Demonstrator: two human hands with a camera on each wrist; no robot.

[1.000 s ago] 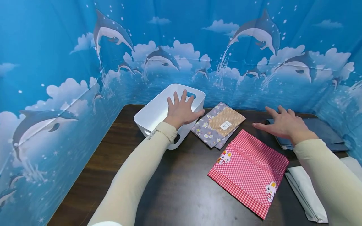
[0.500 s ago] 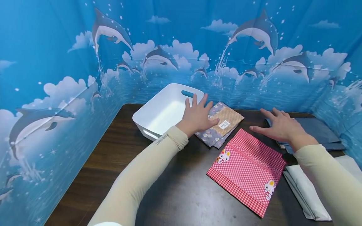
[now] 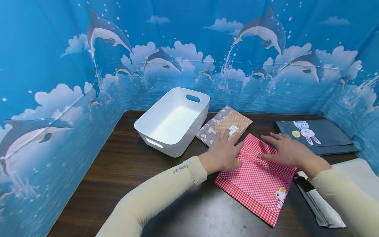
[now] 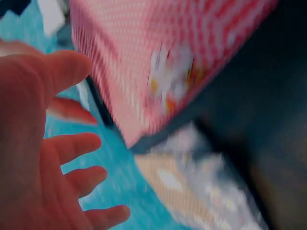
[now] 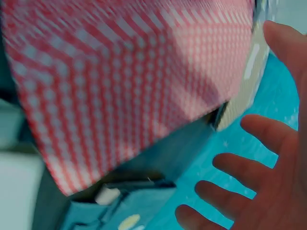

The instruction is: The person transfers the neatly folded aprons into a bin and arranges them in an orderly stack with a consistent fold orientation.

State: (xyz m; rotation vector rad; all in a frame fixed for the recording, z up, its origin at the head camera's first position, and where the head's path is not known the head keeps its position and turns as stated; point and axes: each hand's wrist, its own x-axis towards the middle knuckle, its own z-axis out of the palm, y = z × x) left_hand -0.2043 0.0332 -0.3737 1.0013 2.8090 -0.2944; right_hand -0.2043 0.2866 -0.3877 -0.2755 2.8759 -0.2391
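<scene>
A flat red-and-white gingham cloth piece (image 3: 254, 184) with white rabbit figures at two corners lies on the dark table, turned at an angle. Over its left side hovers my left hand (image 3: 223, 153), fingers spread; in the left wrist view the same hand (image 4: 62, 143) has nothing in it. My right hand (image 3: 285, 151) reaches over the cloth's upper right edge, fingers extended. The right wrist view shows that hand (image 5: 259, 167) with fingers apart, beside the gingham fabric (image 5: 129, 96). Part of the cloth is hidden under both hands.
Left of the cloth stands a white plastic bin (image 3: 189, 138) with handle slots. Behind lies a floral-and-tan folded fabric (image 3: 219, 123). At the right are a dark folded fabric (image 3: 331, 131) with a rabbit and a whitish folded fabric (image 3: 362, 171). A dolphin curtain (image 3: 183, 72) encloses the table.
My left hand has moved right and down from over the white bin, past the floral fabric, to the gingham cloth. My right hand has come lower and slightly left, uncovering the dark fabric's rabbit.
</scene>
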